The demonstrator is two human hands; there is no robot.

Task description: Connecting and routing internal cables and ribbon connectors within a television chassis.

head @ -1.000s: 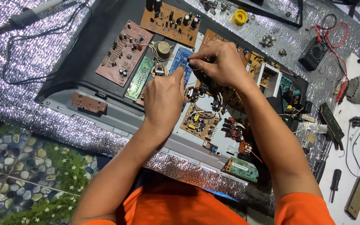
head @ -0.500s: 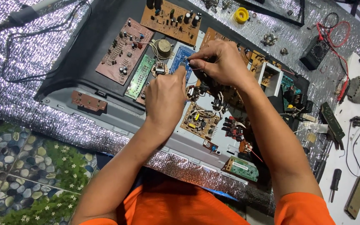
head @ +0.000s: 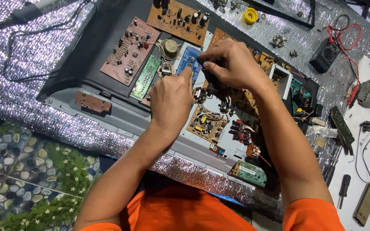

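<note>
Between the two hands, at the upper middle of the grey chassis (head: 120, 112), lies a small blue circuit board (head: 188, 64), and both grips close in on it. The right hand (head: 232, 64) is curled over the board's right edge, thumb and forefinger pinched on something small and dark at its corner; what exactly the pinch holds I cannot tell, though a thin wire seems to run under the fingers. The left hand (head: 171, 100) comes from below, its forefinger stretched out with the tip touching the board's lower edge, the other fingers folded and holding nothing. The blue board is narrow, its long axis running up and a little right, away from the person; it lies just above the left hand and to the left of the right hand, so both are about equally near. A green strip board (head: 145, 78) lies just to its left, a round metal part (head: 169, 48) above that, and brown boards (head: 130, 50) farther out on the dark panel.
</note>
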